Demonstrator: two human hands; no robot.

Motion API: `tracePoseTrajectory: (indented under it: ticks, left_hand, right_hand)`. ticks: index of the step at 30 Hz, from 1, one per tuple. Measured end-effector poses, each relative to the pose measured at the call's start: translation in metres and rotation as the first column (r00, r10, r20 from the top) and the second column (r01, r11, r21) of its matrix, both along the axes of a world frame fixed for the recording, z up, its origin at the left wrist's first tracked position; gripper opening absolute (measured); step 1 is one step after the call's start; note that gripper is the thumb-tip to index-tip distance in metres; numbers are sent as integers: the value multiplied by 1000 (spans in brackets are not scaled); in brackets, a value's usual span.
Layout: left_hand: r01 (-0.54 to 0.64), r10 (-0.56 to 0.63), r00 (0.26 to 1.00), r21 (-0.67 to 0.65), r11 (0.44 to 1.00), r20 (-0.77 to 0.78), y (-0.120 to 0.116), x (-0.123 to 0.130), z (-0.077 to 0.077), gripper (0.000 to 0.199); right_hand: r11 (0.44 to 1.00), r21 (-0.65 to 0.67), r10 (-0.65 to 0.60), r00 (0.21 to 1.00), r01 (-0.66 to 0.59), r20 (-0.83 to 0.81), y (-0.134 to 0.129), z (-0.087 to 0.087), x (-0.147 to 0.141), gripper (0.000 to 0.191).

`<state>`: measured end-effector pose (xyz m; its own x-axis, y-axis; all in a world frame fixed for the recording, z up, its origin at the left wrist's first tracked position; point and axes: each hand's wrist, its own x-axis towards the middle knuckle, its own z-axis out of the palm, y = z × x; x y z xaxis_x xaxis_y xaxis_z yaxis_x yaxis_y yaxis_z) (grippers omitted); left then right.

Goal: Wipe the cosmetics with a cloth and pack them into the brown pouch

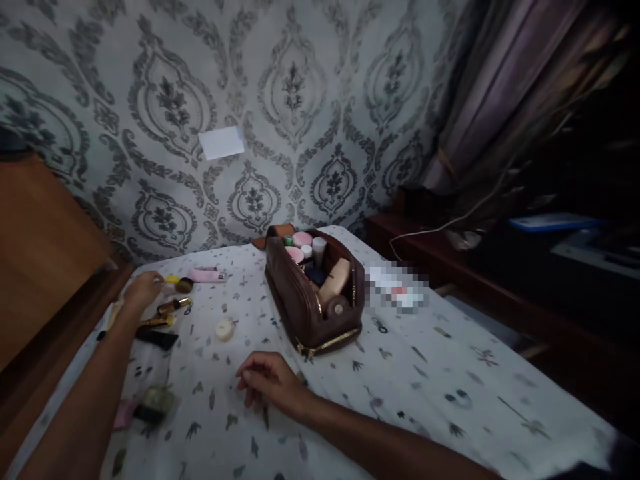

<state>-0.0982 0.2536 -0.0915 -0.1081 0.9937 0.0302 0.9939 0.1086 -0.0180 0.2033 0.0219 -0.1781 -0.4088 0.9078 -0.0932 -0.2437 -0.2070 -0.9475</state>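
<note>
My left hand [143, 291] reaches to the far left of the bed-like surface, its fingers closed beside a small yellow item [173, 279] and a round brown-topped item [184, 286]. What those fingers hold, if anything, I cannot make out. My right hand [267, 379] rests loosely curled on the patterned cloth [225, 427], with nothing visible in it. Beyond it stands a brown leather cosmetic bag [290, 300], unzipped, holding pink-lidded jars [302, 239], a pale tube [319, 252] and a beige item [336, 283]. A small cream-coloured round jar [225, 329] lies between my hands.
Along the left lie a pink tube [206, 275], a dark bottle with a gold cap [173, 306], a black tube [159, 339] and a greenish perfume-like bottle [156, 403]. An orange-brown board [45, 247] borders the left. Dark furniture [475, 293] and a white cable [450, 225] are at right.
</note>
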Motion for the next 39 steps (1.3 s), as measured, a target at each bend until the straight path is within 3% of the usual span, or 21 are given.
tracePoseTrajectory:
  ticks: [4, 8, 14, 21, 26, 30, 35, 39]
  left_hand:
    - [52, -53, 998, 31, 998, 24, -5, -7, 3, 32]
    - [75, -77, 996, 30, 997, 50, -3, -11, -6, 39]
    - [152, -146, 985, -67, 986, 96, 12, -3, -10, 37]
    - [89, -87, 996, -85, 992, 28, 8, 12, -8, 38]
    - [54, -52, 998, 51, 997, -47, -25, 29, -2, 44]
    - [196, -182, 975, 101, 975, -128, -64, 54, 3, 43]
    - [375, -357, 910, 49, 926, -209, -110, 91, -13, 36]
    - [448, -436, 879, 17, 894, -194, -131, 100, -22, 37]
  right_hand:
    - [1000, 23, -13, 1000, 13, 1, -1, 3, 1, 47]
    - [999, 44, -9, 1000, 9, 9, -2, 6, 1, 42]
    - [999, 44, 10, 1000, -11, 23, -3, 7, 2, 41]
    - [1000, 25, 9, 1000, -10, 24, 0, 3, 2, 43]
    - [999, 44, 7, 998, -10, 55, 1, 3, 4, 43]
    - [999, 50, 0, 996, -4, 84, 1, 5, 3, 46]
    - [997, 70, 15, 994, -23, 107, 2, 9, 2, 46]
    - [995, 93, 12, 991, -25, 136, 0, 10, 2, 45]
